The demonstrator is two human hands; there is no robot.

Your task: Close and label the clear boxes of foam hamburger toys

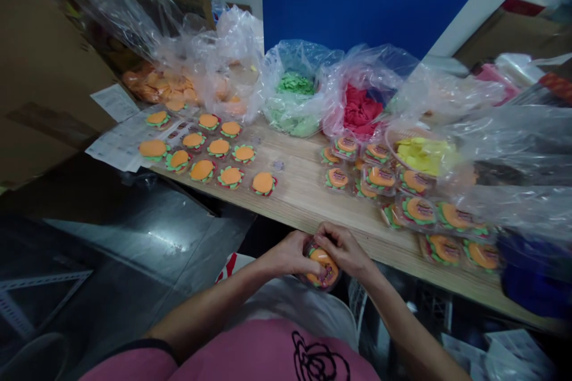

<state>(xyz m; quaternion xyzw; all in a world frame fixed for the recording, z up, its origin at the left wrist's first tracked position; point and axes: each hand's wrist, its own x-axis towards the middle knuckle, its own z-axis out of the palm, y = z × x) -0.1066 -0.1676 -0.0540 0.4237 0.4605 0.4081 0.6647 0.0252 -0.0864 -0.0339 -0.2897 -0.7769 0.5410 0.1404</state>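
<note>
Close to my body, at the front edge of the table, I hold a clear plastic box with a toy burger (pixel 325 268) inside; its orange bun shows under a printed lid. My left hand (pixel 292 257) grips the box from the left, thumb across the lid. At the box's upper right, the fingers of my right hand (pixel 342 247) are bent and pressed to its edge; the fingertips are partly hidden. On the table's left part lie several open clear boxes with orange-topped burgers (pixel 218 147). To the right are several boxes with printed lids (pixel 419 209), some stacked.
Along the back of the wooden table (pixel 297 181) stand plastic bags with orange pieces (pixel 167 86), green pieces (pixel 295 84) and red pieces (pixel 361 108). A basket holds yellow pieces (pixel 422 155). Printed sheets (pixel 118 146) lie at left; dark blue cloth (pixel 534 274) is at right.
</note>
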